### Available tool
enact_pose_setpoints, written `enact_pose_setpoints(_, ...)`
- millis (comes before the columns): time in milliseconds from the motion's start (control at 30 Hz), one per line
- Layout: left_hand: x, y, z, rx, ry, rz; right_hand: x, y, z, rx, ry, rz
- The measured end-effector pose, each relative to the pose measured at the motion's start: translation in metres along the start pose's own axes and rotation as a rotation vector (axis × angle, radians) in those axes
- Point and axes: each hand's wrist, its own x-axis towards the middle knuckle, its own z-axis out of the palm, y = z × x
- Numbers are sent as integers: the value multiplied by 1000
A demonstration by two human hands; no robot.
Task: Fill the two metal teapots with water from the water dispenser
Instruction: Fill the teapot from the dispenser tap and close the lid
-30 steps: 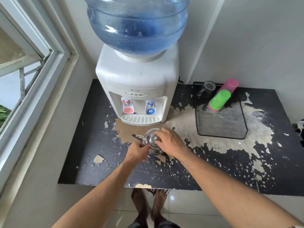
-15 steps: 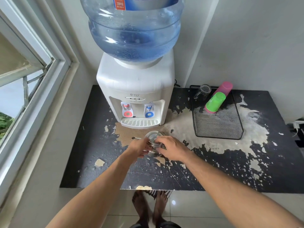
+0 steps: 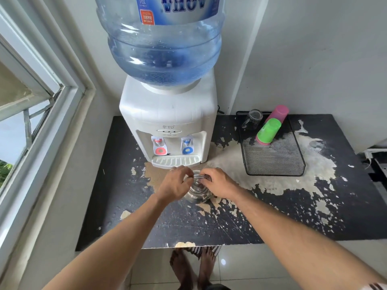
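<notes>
One metal teapot [image 3: 196,190], left hand [image 3: 174,184] and right hand [image 3: 219,183] both grasping its handle.

One metal teapot [image 3: 196,190]; one water dispenser [image 3: 168,120]; two plastic cups [image 3: 268,131]; one glass mug [image 3: 253,118]; one mesh tray [image 3: 274,159]; two hands [image 3: 174,185]

Both arms reach forward; left hand [image 3: 174,183] and right hand [image 3: 219,183] curl inward, fingertips pinching together.

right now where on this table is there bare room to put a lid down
Free: the black tabletop left of the teapot, and the front right stretch below the mesh tray. Crowded: the strip between drip tray and teapot, filled by both hands.
</notes>
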Motion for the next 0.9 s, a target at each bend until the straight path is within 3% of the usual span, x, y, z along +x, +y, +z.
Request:
enact_pose_setpoints(100,7,12,-11,-79,-115,23,-4,0,-9,23,56,7)
enact_pose_setpoints(467,49,140,7,-348,-173,51,-78,13,-104,172,393,11)
enact_pose_setpoints(600,64,212,48,-410,-274,76,-130,51,-148,256,508,43)
enact_pose_setpoints(700,70,272,92,-326,-306,194,-181,93,-179,295,588,59)
enact_pose_setpoints(900,53,427,207,-481,-459,205,-314,204,-248,344,742,165)
